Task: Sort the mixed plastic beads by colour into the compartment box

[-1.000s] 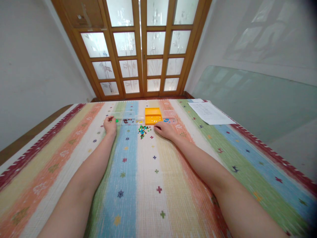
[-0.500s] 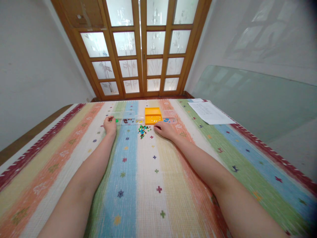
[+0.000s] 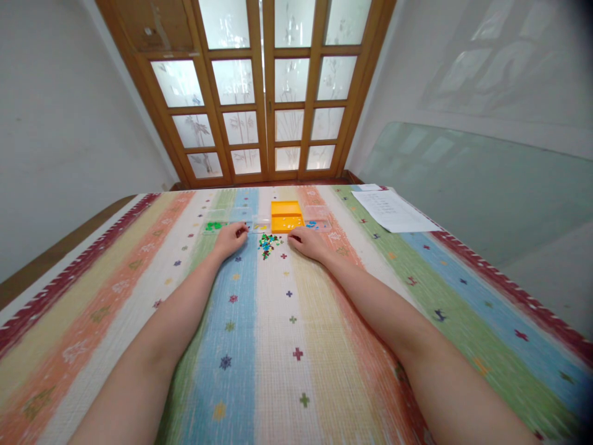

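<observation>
A small pile of tiny colourful pieces (image 3: 267, 243) lies on the striped cloth, between my two hands. My left hand (image 3: 229, 238) rests just left of the pile, fingers curled toward it, with its tips by a clear tray of dark pieces (image 3: 241, 226). My right hand (image 3: 308, 241) lies right of the pile with its fingertips pinched together near the front edge of the orange tray (image 3: 286, 216). What either hand pinches is too small to see. A clear tray with green pieces (image 3: 213, 226) sits further left.
More clear trays (image 3: 317, 224) with blue pieces stand right of the orange tray. A white printed sheet (image 3: 393, 211) lies at the far right of the striped tablecloth (image 3: 278, 346). Wooden glazed doors (image 3: 264, 93) stand behind the table. A glass pane (image 3: 486, 185) leans on the right wall.
My left hand has moved right, from the tray of green pieces to just beside the pile. My right hand has stayed where it was.
</observation>
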`<act>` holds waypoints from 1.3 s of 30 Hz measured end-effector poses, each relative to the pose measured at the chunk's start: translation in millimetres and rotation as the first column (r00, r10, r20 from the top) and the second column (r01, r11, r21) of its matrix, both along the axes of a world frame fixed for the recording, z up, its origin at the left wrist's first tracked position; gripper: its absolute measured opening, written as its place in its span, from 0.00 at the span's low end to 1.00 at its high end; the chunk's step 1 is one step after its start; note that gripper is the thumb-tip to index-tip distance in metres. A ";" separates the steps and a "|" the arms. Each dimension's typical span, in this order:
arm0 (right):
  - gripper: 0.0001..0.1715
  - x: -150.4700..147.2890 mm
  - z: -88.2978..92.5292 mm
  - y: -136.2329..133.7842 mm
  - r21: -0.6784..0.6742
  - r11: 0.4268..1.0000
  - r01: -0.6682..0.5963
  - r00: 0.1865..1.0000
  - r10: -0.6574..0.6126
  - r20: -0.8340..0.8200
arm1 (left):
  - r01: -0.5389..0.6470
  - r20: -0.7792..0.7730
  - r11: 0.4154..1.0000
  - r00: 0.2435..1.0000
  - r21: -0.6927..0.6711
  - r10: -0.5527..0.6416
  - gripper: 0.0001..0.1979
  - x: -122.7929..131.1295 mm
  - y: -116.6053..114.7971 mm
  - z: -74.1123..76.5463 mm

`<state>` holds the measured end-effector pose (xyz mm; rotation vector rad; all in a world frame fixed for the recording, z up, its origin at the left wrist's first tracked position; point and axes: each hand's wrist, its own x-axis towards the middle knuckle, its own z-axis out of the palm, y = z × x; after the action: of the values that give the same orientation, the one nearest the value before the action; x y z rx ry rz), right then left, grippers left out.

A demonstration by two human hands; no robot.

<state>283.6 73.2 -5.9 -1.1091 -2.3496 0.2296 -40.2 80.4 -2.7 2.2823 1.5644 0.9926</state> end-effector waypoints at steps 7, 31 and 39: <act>0.13 -1.2 2.7 -1.4 -0.020 1.000 0.017 1.000 -0.017 0.010 | 0.316 -0.238 0.941 0.911 -0.121 -0.336 0.05 27.9 -21.8 15.2; 0.11 -5.6 5.4 -5.4 0.061 0.996 -0.064 0.989 0.055 0.141 | 0.325 -0.237 0.944 0.915 -0.050 -0.328 0.09 66.9 -36.6 10.3; 0.11 -31.8 15.8 -27.5 0.073 0.958 -0.278 0.949 0.262 0.175 | 0.194 -0.201 0.981 0.961 0.000 -0.190 0.09 49.9 -23.3 3.1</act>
<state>251.8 45.7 9.9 -0.7823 -2.6284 0.1233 9.7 57.1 0.4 2.5579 1.3719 0.7528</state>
